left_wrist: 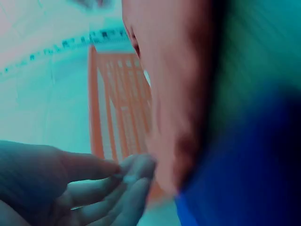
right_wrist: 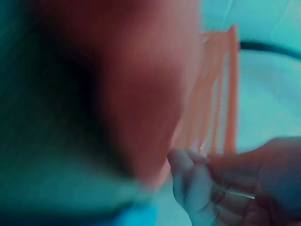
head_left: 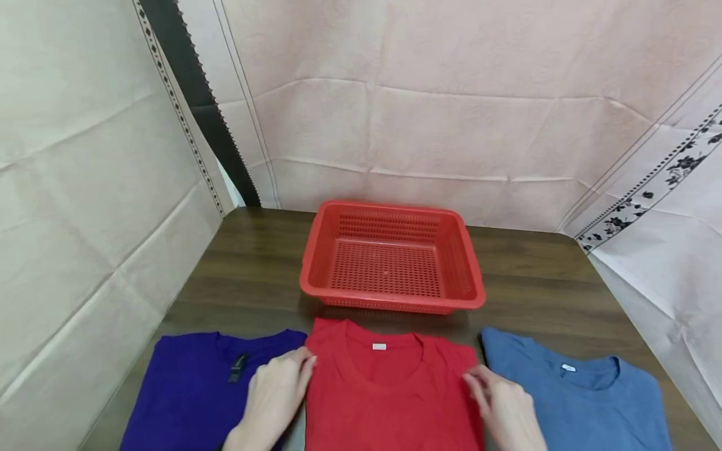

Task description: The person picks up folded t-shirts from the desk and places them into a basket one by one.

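Observation:
A folded red T-shirt (head_left: 389, 391) with a white neck label is held between my two hands. My left hand (head_left: 276, 391) pinches its left edge near the shoulder, and my right hand (head_left: 502, 401) pinches the opposite edge. In the left wrist view, the left thumb and fingers (left_wrist: 136, 188) meet at the cloth, which hangs blurred beside them. The right wrist view shows the right hand (right_wrist: 235, 183) gripping the shirt (right_wrist: 146, 108) the same way, with the cloth off the table. The shirt's lower part runs out of the head view.
Behind the shirt, a red plastic basket (head_left: 389, 300) with nothing in it stands on the wooden table (head_left: 254, 269). A folded dark blue T-shirt (head_left: 186, 388) lies left, a folded lighter blue one (head_left: 598, 401) right. Pale cloth (head_left: 451, 125) hangs around the table.

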Demonstrator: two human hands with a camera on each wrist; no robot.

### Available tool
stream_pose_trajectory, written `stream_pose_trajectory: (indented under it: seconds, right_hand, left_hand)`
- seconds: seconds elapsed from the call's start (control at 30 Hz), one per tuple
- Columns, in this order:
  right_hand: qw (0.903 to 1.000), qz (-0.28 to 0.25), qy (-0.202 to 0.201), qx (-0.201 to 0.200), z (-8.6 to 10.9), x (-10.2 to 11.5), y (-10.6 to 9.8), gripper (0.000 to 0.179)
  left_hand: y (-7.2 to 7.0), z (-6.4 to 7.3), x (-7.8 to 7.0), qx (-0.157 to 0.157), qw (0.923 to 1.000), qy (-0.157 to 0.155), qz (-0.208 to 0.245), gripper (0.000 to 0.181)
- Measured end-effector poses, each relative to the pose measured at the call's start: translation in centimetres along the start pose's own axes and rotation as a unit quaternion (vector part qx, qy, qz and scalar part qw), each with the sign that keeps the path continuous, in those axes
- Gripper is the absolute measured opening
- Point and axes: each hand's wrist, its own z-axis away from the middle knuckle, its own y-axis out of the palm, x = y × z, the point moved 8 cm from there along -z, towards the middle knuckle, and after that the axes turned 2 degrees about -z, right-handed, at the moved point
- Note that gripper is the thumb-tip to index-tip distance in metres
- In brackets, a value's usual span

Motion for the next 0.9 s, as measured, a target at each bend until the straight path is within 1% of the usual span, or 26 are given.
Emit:
stream_pose_trajectory:
  seconds: [0.03,0.07,0.1,0.13,0.17,0.2,0.27,0.33,0.37,0.4,0.43,0.47,0.5,0.53,0.6,0.67,0.7,0.73,0.77,0.8,0.83,0.87,0.9]
  right_hand:
    - [0.9996,-0.005,0.018,0.021,0.3,-1.3,-0.1,0.009]
    - [0.9977,-0.013,0.044,0.051,0.6,-2.6,0.1,0.015]
    - [0.9938,-0.03,0.071,0.081,0.9,-3.8,0.4,0.021]
    - [0.9862,-0.062,0.103,0.114,1.3,-4.9,0.9,0.025]
    - [0.9736,-0.103,0.134,0.153,1.7,-5.7,1.6,0.029]
    - [0.9589,-0.153,0.156,0.181,1.9,-6.3,2.3,0.03]
    - [0.9234,-0.249,0.191,0.221,2.2,-6.7,3.6,0.032]
    - [0.8873,-0.329,0.204,0.25,2.1,-6.5,4.9,0.047]
    - [0.8706,-0.358,0.204,0.269,2.1,-6.3,5.4,0.054]
    - [0.8562,-0.381,0.206,0.282,2.0,-6.0,5.9,0.059]
    - [0.8433,-0.398,0.209,0.294,1.9,-5.8,6.3,0.062]
    - [0.8293,-0.416,0.212,0.307,1.9,-5.5,6.8,0.061]
    - [0.814,-0.436,0.213,0.32,1.9,-5.1,7.1,0.06]
    - [0.7961,-0.457,0.216,0.332,2.0,-4.7,7.5,0.06]
    - [0.757,-0.502,0.225,0.353,2.2,-3.8,8.2,0.059]
    - [0.7201,-0.542,0.231,0.366,2.5,-2.8,8.6,0.06]
    - [0.6993,-0.564,0.233,0.373,2.6,-2.3,8.8,0.062]
    - [0.6804,-0.583,0.235,0.377,2.7,-1.8,9.0,0.063]
    - [0.6651,-0.597,0.24,0.38,2.8,-1.4,9.1,0.063]
    - [0.6534,-0.607,0.243,0.381,2.8,-1.0,9.3,0.064]
    - [0.6472,-0.614,0.245,0.38,2.8,-0.7,9.4,0.065]
    - [0.6444,-0.618,0.245,0.378,2.7,-0.5,9.5,0.066]
    - [0.6458,-0.618,0.247,0.375,2.7,-0.4,9.7,0.067]
  left_hand:
    - [0.2,0.2,0.9,0.034,0.9993,-0.016,0.009,0.02]
    - [0.6,0.4,1.7,0.068,0.9971,-0.027,0.022,0.022]
    - [1.1,0.7,2.2,0.106,0.9929,-0.034,0.041,0.024]
    - [1.7,1.0,2.6,0.146,0.9858,-0.043,0.071,0.025]
    - [2.3,1.4,2.9,0.181,0.9767,-0.051,0.104,0.025]
    - [2.8,1.7,3.1,0.209,0.9663,-0.058,0.138,0.025]
    - [3.9,2.1,3.1,0.248,0.9423,-0.079,0.211,0.027]
    - [4.9,2.2,2.9,0.275,0.9133,-0.107,0.28,0.032]
    - [5.4,2.3,2.7,0.286,0.8983,-0.121,0.31,0.035]
    - [5.9,2.4,2.5,0.296,0.8823,-0.136,0.34,0.039]
    - [6.4,2.5,2.3,0.308,0.8644,-0.151,0.368,0.042]
    - [6.8,2.6,2.0,0.319,0.8435,-0.165,0.399,0.046]
    - [7.3,2.7,1.6,0.329,0.8229,-0.178,0.428,0.049]
    - [7.8,2.9,1.2,0.338,0.8034,-0.191,0.452,0.05]
    - [8.7,3.1,0.7,0.354,0.7693,-0.217,0.485,0.051]
    - [9.5,3.2,0.0,0.369,0.7331,-0.237,0.52,0.051]
    - [9.9,3.3,-0.4,0.377,0.7159,-0.243,0.535,0.052]
    - [10.2,3.3,-0.7,0.385,0.6989,-0.246,0.55,0.054]
    - [10.5,3.4,-1.1,0.392,0.6844,-0.246,0.563,0.057]
    - [10.7,3.4,-1.6,0.398,0.6686,-0.242,0.579,0.061]
    - [10.9,3.4,-2.0,0.403,0.6555,-0.235,0.594,0.067]
    - [11.1,3.5,-2.3,0.406,0.646,-0.231,0.604,0.073]
    - [11.2,3.5,-2.5,0.406,0.6367,-0.228,0.615,0.078]
